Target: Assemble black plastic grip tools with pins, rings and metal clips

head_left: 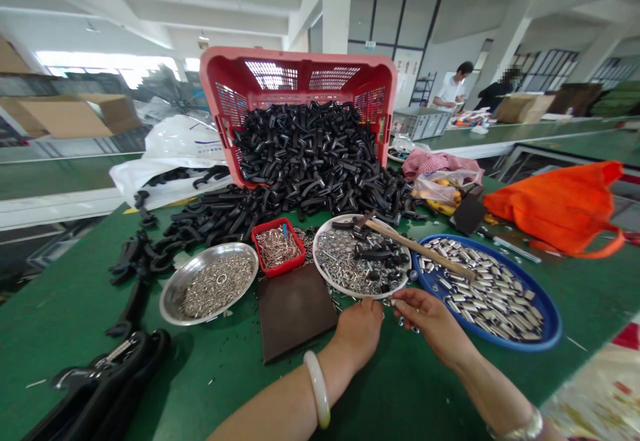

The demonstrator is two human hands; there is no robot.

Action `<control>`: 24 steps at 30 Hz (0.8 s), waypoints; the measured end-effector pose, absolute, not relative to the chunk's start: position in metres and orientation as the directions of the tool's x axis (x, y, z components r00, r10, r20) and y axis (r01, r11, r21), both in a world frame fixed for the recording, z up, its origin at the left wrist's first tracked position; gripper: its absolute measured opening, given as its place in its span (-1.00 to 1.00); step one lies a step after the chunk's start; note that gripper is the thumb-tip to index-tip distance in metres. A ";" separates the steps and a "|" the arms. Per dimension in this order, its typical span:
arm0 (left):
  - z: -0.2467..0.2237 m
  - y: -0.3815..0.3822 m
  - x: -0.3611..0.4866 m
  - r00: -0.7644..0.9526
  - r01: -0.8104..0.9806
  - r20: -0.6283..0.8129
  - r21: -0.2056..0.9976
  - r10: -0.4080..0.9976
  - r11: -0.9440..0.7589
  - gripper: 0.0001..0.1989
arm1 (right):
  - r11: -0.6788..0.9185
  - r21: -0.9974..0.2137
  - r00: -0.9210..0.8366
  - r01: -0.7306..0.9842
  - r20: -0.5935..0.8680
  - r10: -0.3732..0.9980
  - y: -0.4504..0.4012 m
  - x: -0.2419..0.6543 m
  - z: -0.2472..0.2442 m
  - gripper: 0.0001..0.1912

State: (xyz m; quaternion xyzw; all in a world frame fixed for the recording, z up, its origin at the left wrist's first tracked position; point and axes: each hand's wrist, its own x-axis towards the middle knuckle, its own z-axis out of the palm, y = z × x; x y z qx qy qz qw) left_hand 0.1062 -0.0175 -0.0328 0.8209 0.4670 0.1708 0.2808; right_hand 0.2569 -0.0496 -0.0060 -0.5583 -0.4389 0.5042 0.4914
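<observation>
Our red basket (299,74) lies tipped on the green bench (210,377), its mesh walls behind a heap of matte black plastic handles (305,154) that spills forward. In front of it sit a steel tray (173,294) of small silver rings, a red box (278,246) of metal pins, and a white plate (330,234) of screws and black parts, with a wooden-handled hammer (417,247) laid across it. A blue tray (543,307) holds shiny steel tubes.

Our left hand (359,331), a pale bangle (317,387) on its wrist, and our right hand (430,321) sit close together, just below the white plate's near rim. Both are curled narrow, the right's fingertips (397,302) pinched, beside the blue tray's edge. We cannot tell whether either holds anything small. A dark square board (295,312) lies just left of them.
</observation>
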 end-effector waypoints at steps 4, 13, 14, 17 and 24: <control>-0.026 -0.021 0.086 0.418 0.660 -0.012 0.691 0.909 -0.294 -0.80 | -0.078 -0.997 0.072 0.006 -0.077 0.994 -0.045 0.241 -0.004 -0.68; -0.006 -0.018 0.044 0.319 0.135 -0.201 0.977 0.926 0.165 -0.76 | -0.062 -0.998 -0.064 -0.027 -0.060 0.996 -0.032 0.195 0.008 -0.66; -0.006 -0.018 0.040 0.310 0.138 -0.177 0.981 0.934 0.139 -0.76 | -0.075 -0.996 -0.070 -0.052 -0.072 0.995 -0.031 0.190 0.008 -0.65; -0.006 -0.018 0.029 0.271 0.139 -0.132 0.986 0.953 0.097 -0.76 | -0.087 -0.990 -0.075 -0.115 -0.079 0.994 -0.026 0.179 0.010 -0.65; -0.006 -0.024 0.016 0.222 0.039 -0.201 0.980 0.954 0.197 -0.79 | -0.132 -0.991 -0.119 -0.025 -0.128 0.985 -0.017 0.161 0.010 -0.67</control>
